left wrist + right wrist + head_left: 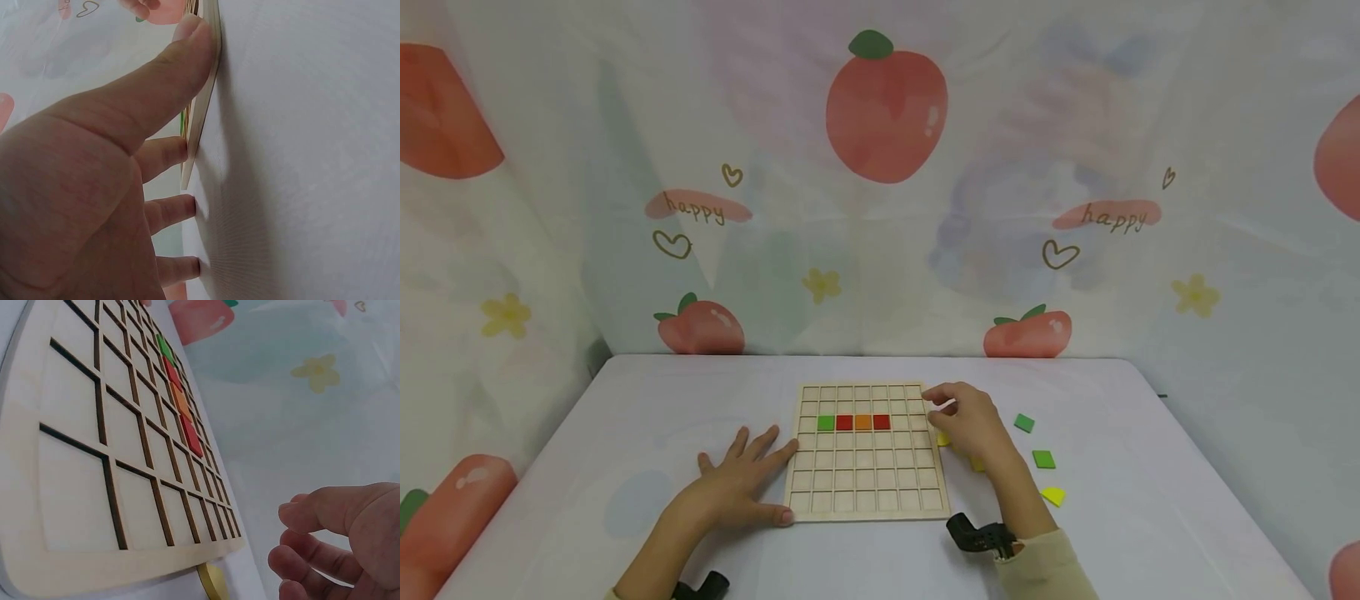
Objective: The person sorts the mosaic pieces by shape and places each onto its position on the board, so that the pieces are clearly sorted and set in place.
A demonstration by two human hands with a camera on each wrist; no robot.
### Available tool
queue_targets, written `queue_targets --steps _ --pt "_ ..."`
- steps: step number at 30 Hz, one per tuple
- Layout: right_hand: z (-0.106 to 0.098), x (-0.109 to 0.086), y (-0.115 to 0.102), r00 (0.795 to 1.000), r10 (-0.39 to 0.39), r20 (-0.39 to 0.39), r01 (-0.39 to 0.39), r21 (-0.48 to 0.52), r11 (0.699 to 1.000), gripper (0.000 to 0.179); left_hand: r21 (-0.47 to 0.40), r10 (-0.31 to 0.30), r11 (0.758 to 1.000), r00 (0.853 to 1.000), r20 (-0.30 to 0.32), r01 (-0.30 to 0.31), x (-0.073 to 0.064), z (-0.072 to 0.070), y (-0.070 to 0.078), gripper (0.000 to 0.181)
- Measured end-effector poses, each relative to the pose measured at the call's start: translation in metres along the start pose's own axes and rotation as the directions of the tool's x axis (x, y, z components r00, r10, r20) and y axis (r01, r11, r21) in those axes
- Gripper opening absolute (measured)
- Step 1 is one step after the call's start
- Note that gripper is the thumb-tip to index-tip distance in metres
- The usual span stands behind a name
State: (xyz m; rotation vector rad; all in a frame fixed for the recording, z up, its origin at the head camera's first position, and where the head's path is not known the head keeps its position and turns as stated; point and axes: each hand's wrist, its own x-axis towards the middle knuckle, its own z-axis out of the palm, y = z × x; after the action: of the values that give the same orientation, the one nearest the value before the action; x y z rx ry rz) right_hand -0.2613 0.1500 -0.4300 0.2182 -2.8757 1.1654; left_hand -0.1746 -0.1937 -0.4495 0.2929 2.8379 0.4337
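Observation:
A square wooden grid board (868,460) lies flat on the table. One of its upper rows holds a green tile (826,422), a red tile (845,422), an orange tile (862,422) and a second red tile (881,422), side by side. My left hand (730,492) is spread at the board's left edge, thumb against its side in the left wrist view. Beside the upper right edge hovers my right hand (973,421); its fingers are loosely bent. The right wrist view shows a gap between thumb (300,515) and fingers, with nothing held.
Right of the board lie a dark green tile (1024,423), a lighter green tile (1043,459) and a yellow piece (1055,496). Two more yellow pieces, one at the board's edge (943,438), are partly hidden by my right hand and forearm. A printed cloth backdrop (880,250) stands behind the table.

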Motion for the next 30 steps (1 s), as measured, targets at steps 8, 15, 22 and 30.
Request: queue_targets --steps 8,15,22,30 --pt "-0.016 0.001 0.009 0.999 0.03 -0.011 -0.03 -0.007 1.0 0.027 0.004 0.0 1.0 1.0 -0.002 0.0 -0.001 0.0 -0.001 0.102" --pt "-0.027 0.002 0.017 0.999 0.029 -0.026 -0.03 -0.01 1.0 0.03 0.006 -0.004 1.0 1.0 0.001 0.004 -0.002 -0.002 0.002 0.103" --pt "-0.035 0.0 0.023 0.997 0.073 -0.038 -0.074 -0.01 0.997 0.03 0.01 0.0 1.0 1.0 -0.002 0.0 -0.001 -0.001 0.001 0.102" --pt "-0.044 0.0 0.031 0.996 0.074 -0.05 -0.075 -0.009 0.997 0.033 0.002 0.0 1.0 1.0 -0.001 0.0 -0.001 -0.001 0.001 0.101"
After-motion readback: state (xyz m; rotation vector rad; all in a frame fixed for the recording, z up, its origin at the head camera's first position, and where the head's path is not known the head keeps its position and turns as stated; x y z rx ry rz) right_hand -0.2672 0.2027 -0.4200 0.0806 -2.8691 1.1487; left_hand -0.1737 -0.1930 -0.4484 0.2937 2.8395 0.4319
